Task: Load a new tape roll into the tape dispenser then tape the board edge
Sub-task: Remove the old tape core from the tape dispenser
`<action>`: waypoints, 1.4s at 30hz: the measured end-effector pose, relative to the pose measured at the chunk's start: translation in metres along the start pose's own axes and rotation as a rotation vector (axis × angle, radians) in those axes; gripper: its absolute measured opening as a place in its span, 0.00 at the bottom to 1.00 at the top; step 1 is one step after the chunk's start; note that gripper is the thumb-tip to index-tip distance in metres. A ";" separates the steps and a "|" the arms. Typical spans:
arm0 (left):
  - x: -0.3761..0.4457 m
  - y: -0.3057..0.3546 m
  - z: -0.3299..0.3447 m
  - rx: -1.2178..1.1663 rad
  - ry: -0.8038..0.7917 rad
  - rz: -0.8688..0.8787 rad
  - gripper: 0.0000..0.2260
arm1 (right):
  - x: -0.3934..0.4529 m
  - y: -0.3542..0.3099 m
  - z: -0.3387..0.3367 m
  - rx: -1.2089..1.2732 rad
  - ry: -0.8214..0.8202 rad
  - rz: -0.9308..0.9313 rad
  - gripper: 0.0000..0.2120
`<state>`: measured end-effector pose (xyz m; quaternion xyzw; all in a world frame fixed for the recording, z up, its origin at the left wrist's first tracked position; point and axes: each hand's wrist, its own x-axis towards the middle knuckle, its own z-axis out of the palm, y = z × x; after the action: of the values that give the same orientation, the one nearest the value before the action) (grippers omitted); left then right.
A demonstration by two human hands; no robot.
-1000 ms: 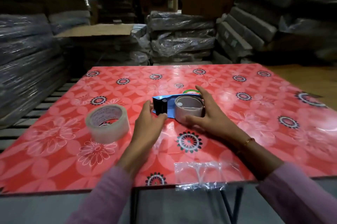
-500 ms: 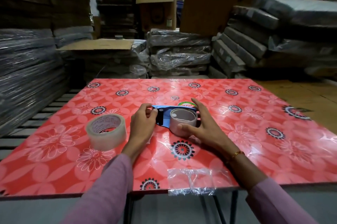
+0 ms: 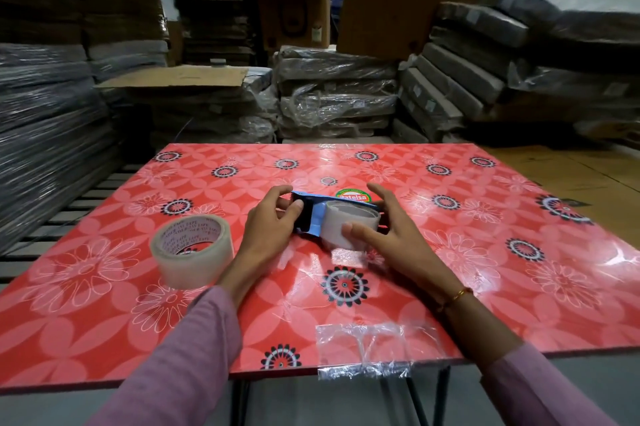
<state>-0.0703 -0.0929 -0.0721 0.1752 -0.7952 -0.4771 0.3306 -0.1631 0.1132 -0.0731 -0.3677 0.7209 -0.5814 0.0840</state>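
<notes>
A blue tape dispenser [image 3: 317,223] lies on the red flowered board [image 3: 450,252] near its middle. An empty grey cardboard core [image 3: 337,228] sits in the dispenser. My left hand [image 3: 273,228] pinches the dispenser's black cutter end. My right hand [image 3: 388,231] wraps around the core, thumb on its near side, fingers behind it. A full roll of clear tape [image 3: 192,247] stands on the board to the left of my left hand, untouched. Crinkled clear tape strips [image 3: 363,349] cover the board's near edge.
The board rests on a table with thin black legs [image 3: 440,391]. Plastic-wrapped stacks [image 3: 332,96] and cardboard boxes [image 3: 294,3] crowd the far side and the left. A slatted rack [image 3: 69,211] shows at the board's left; brown cardboard [image 3: 571,176] lies to the right.
The camera has tilted up, so the board sits lower in view. My left hand has shifted from the dispenser's near side to pinching its cutter end. The right hand stays on the core.
</notes>
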 end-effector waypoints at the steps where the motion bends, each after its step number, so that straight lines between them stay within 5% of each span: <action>1: 0.000 0.000 0.000 -0.052 -0.005 -0.001 0.11 | -0.001 -0.001 -0.001 0.023 0.018 0.016 0.38; 7: -0.003 0.008 -0.003 -0.354 -0.055 -0.110 0.08 | 0.001 -0.010 -0.001 0.224 0.022 0.110 0.19; 14: -0.011 0.019 -0.005 -0.473 -0.159 -0.191 0.04 | -0.003 -0.026 -0.005 0.477 -0.027 0.309 0.29; 18: -0.013 0.018 -0.007 -0.539 -0.247 -0.266 0.12 | -0.003 -0.028 -0.006 0.456 -0.017 0.314 0.30; 23: -0.014 0.016 -0.009 -0.511 -0.336 -0.253 0.23 | -0.009 -0.026 -0.004 0.338 0.028 0.160 0.22; 28: -0.016 0.014 -0.010 -0.421 -0.258 -0.209 0.21 | -0.011 -0.024 -0.005 0.056 0.046 -0.039 0.15; 37: -0.014 0.013 -0.011 -0.259 -0.296 -0.086 0.17 | -0.013 -0.023 -0.009 -0.035 -0.116 -0.080 0.32; 42: -0.015 0.011 -0.009 -0.186 -0.183 -0.055 0.20 | -0.010 -0.020 -0.008 -0.070 -0.072 -0.055 0.39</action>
<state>-0.0525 -0.0843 -0.0649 0.1211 -0.7695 -0.5715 0.2582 -0.1518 0.1241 -0.0558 -0.4107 0.7270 -0.5442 0.0810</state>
